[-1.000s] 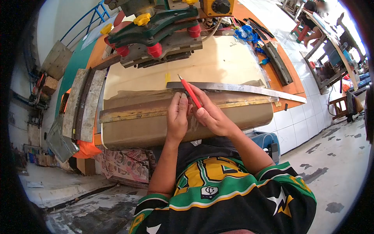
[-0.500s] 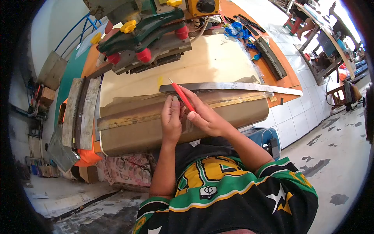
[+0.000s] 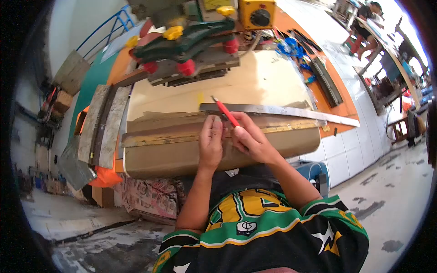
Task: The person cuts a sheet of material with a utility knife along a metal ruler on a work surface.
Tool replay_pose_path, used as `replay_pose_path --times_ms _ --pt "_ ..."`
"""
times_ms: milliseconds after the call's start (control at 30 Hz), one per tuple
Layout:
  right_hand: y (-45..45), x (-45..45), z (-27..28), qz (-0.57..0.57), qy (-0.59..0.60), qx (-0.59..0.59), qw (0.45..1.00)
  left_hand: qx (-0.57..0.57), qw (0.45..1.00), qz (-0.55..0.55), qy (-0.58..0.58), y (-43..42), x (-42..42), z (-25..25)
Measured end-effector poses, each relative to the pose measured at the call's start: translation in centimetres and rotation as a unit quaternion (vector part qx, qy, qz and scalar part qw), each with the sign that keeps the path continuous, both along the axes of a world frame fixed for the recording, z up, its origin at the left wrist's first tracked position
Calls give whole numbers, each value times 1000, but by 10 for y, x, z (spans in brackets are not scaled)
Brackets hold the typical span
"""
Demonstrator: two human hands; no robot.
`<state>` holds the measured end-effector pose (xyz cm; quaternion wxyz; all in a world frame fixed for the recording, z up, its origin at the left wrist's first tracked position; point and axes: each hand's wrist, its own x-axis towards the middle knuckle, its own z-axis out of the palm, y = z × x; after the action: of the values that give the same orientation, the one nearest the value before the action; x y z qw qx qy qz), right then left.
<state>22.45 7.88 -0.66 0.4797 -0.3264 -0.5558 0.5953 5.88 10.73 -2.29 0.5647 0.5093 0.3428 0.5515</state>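
Observation:
A red pen-like tool (image 3: pixel 226 113) with a pale metal tip is gripped by my right hand (image 3: pixel 252 140), its tip pointing up and left. Close beside it, my left hand (image 3: pixel 211 142) has its fingers pressed together; something small and dark shows between the two hands, too hidden to make out. Both hands are over the front of a brown-covered padded board (image 3: pixel 164 157). Just beyond them lies a long metal ruler (image 3: pixel 282 110), slanting to the right across the pale sheet (image 3: pixel 255 77).
A green clamp machine (image 3: pixel 191 45) with red feet and yellow knobs stands over the sheet. Metal bars (image 3: pixel 327 82) and blue plastic (image 3: pixel 289 48) lie at the right, worn boards (image 3: pixel 114 127) at the left. Another person (image 3: pixel 364 27) sits at a far bench.
The whole view has shifted, so the bench appears lower and further right than half a second ago. The red tool remains in my right hand, and both hands stay close together.

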Motion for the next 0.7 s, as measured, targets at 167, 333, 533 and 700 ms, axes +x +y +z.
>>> replay_pose_path --times_ms 167,333,533,700 --pt "1 2 1 -17 35 -17 999 29 997 49 -58 2 -4 -1" --pt "3 -4 -6 -27 50 -9 998 97 989 71 -90 6 -9 -3" --pt "-1 -2 -7 -34 55 9 998 118 986 59 -101 3 -12 -3" --pt "3 -3 -11 -54 30 38 997 136 986 10 -96 0 -16 -3"
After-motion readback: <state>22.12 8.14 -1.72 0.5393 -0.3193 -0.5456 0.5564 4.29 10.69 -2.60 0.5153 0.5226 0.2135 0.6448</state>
